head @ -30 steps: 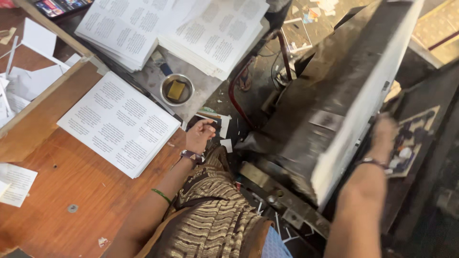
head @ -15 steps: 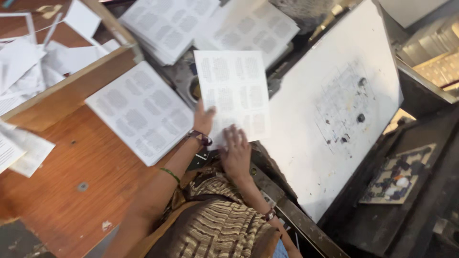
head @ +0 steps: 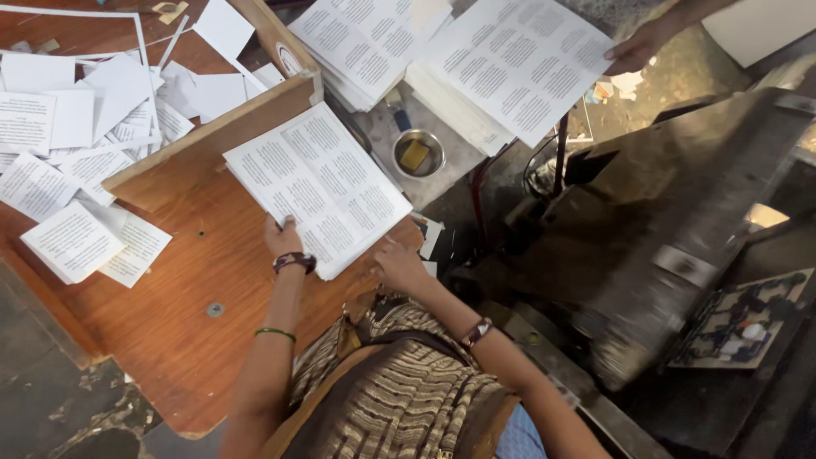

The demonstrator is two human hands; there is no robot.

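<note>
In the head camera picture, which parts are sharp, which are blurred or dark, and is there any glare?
Head view: the printed sheets under the left hand and right hand are evenly lit and fairly sharp, though the print is too small to read; the dark press plate looks motion-smeared; the lower right corner falls into shadow; a small bright patch glares beside the plate.

the large printed sheet of white paper (head: pixel 319 185) lies on the brown wooden desk (head: pixel 183 280), with the left hand (head: pixel 280 235) on its near edge and the right hand (head: pixel 399 265) at its near right corner. left of the hands, small loose white paper slips (head: pixel 76 170) lie scattered behind a raised wooden ledge (head: pixel 212 136). beyond the hands sit a small round metal bowl (head: pixel 417 153) and stacks of printed white sheets (head: pixel 450 59). right of the hands stands the dark metal press machine (head: pixel 663 229).
</note>
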